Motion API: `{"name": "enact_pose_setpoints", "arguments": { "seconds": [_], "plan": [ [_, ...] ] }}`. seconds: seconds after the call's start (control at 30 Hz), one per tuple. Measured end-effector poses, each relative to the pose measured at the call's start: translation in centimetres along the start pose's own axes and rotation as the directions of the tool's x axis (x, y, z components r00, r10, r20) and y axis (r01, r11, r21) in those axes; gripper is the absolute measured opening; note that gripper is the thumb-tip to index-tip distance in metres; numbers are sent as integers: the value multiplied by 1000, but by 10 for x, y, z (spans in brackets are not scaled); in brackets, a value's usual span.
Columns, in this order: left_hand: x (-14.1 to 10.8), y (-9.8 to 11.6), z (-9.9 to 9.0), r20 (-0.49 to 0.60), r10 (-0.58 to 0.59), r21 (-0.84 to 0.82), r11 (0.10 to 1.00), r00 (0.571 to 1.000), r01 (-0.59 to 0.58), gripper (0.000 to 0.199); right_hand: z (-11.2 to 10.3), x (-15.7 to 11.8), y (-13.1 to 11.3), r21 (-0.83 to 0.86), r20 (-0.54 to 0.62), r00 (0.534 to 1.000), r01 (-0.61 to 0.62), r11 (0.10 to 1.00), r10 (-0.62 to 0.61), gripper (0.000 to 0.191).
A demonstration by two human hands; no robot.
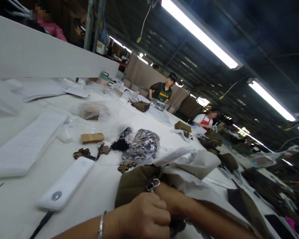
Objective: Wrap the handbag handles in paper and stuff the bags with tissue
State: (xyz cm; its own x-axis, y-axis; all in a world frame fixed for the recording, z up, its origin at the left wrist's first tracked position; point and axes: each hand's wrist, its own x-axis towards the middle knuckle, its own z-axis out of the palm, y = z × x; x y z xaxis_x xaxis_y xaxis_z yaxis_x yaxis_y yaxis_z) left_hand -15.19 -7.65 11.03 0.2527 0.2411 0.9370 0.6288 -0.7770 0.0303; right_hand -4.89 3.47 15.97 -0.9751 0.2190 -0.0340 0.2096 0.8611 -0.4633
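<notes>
An olive-green fabric bag (133, 186) with white paper (196, 162) at its opening lies in front of me. My left hand (146, 215), with a silver bangle on the wrist, is closed at the bag's front, just below a metal ring and clasp (153, 184); its fingers are wrapped round something I cannot make out. From the right my other forearm crosses to the bag. My right hand (166, 196) is mostly hidden behind the left one, and its fingers do not show.
Leopard-print pieces (86, 153), a plastic-wrapped bundle (144, 144), black tags (121, 142), brown cards (92, 137) and a white corded device (67, 184) lie on the white table (99, 196). Two people (161, 91) work farther along, among more olive bags (141, 105).
</notes>
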Motion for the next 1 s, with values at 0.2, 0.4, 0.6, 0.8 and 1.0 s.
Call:
{"name": "enact_pose_setpoints", "arguments": {
  "seconds": [0.2, 0.4, 0.6, 0.8, 1.0],
  "plan": [
    [-13, 10, -46, -260, -439, 157, 859, 860, 486, 39, -34, -11, -18, 52, 239, 963, 111, 992, -120, 18],
    [-35, 6, -4, -89, -833, 207, 520, 545, 829, 73, -12, -16, -15, -223, 228, 973, 82, 971, -30, 37],
    [-48, -13, 19, -305, -750, 95, 589, 587, 802, 39, -11, 15, -4, -227, 292, 952, 165, 960, -95, 47],
    [-32, 0, -4, -320, -639, 60, 724, 700, 688, 41, -39, 4, -19, -48, 367, 918, 179, 983, -149, 41],
    [-21, 18, -17, -267, -675, 40, 705, 688, 708, 48, -37, -11, -29, -28, 448, 894, 22, 999, -7, 45]
  ]
}}
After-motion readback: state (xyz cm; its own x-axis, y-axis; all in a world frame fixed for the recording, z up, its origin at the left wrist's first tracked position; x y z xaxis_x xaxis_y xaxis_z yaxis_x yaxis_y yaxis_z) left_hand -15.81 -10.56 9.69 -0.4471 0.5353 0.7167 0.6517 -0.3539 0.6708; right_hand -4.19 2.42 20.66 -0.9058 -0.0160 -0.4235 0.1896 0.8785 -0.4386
